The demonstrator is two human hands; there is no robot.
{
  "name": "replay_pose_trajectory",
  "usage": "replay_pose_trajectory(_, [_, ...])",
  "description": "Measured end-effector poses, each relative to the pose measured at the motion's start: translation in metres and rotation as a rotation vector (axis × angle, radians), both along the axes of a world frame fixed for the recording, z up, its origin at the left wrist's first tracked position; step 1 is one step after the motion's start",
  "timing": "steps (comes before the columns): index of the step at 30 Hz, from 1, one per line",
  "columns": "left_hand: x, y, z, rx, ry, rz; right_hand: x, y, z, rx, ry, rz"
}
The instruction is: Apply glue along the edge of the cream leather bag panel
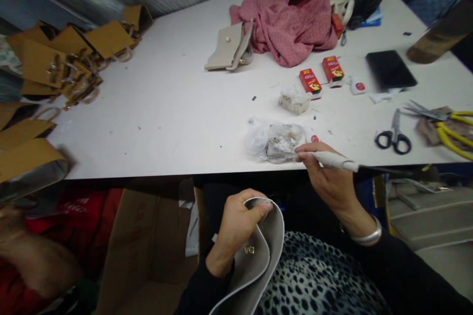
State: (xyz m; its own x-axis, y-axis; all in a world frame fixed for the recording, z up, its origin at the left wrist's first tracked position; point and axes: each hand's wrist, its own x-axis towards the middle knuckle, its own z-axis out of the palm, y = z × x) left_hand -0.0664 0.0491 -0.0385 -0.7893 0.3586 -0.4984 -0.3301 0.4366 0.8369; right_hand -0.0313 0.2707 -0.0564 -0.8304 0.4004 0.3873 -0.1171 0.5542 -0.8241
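Observation:
My left hand is closed on the upper edge of a light grey bag, its thumb over the rim. A small gold clasp shows on the bag's panel. My right hand pinches a white pen-shaped tool with a dark cord trailing to the right. The tool's front end is at a stained whitish block, which rests on crumpled clear plastic near the table edge. Whether the tip touches the block is hard to tell. A second wrapped lump lies just behind it.
The white table holds brown bags at left, a beige bag, pink cloth, red boxes, black scissors and yellow-handled pliers. A cardboard box stands below. Another person's arm is at lower left.

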Motion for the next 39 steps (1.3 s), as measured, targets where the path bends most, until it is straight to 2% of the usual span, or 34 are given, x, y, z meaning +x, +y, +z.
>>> replay_pose_trajectory(3, [0.0, 0.002, 0.002, 0.026, -0.015, -0.014, 0.016, -0.013, -0.002, -0.464, -0.152, 0.163])
replay_pose_trajectory(4, [0.001, 0.003, 0.002, 0.032, -0.022, -0.016, 0.021, -0.018, -0.004, -0.563, -0.195, 0.222])
replay_pose_trajectory(6, [0.001, 0.004, 0.002, 0.037, -0.029, -0.023, 0.027, -0.026, -0.008, -0.659, -0.247, 0.305])
replay_pose_trajectory(12, [0.003, 0.006, -0.001, 0.043, -0.008, -0.06, 0.034, -0.032, -0.018, -0.683, -0.283, 0.342])
replay_pose_trajectory(18, [0.004, 0.007, 0.0, 0.038, -0.024, -0.062, 0.033, -0.026, -0.015, -0.585, -0.271, 0.42])
replay_pose_trajectory(23, [0.008, 0.008, -0.003, 0.053, -0.051, -0.1, 0.023, -0.018, -0.009, -0.532, -0.334, 0.629])
replay_pose_trajectory(27, [0.009, 0.006, -0.011, 0.112, -0.121, -0.127, 0.015, -0.011, -0.004, -0.555, -0.319, 0.808])
replay_pose_trajectory(30, [0.008, 0.006, -0.017, 0.166, -0.208, -0.169, 0.014, -0.012, -0.005, -0.589, -0.284, 0.883])
replay_pose_trajectory(33, [0.008, 0.006, -0.02, 0.18, -0.264, -0.216, 0.018, -0.014, -0.011, -0.659, -0.257, 0.839])
replay_pose_trajectory(35, [0.007, 0.006, -0.02, 0.161, -0.243, -0.23, 0.019, -0.014, -0.017, -0.714, -0.18, 0.715])
replay_pose_trajectory(37, [0.006, 0.005, -0.019, 0.14, -0.205, -0.203, 0.017, -0.011, -0.019, -0.732, -0.064, 0.485])
replay_pose_trajectory(39, [0.002, 0.001, -0.019, 0.125, -0.15, -0.119, 0.013, -0.005, -0.018, -0.665, 0.015, 0.19])
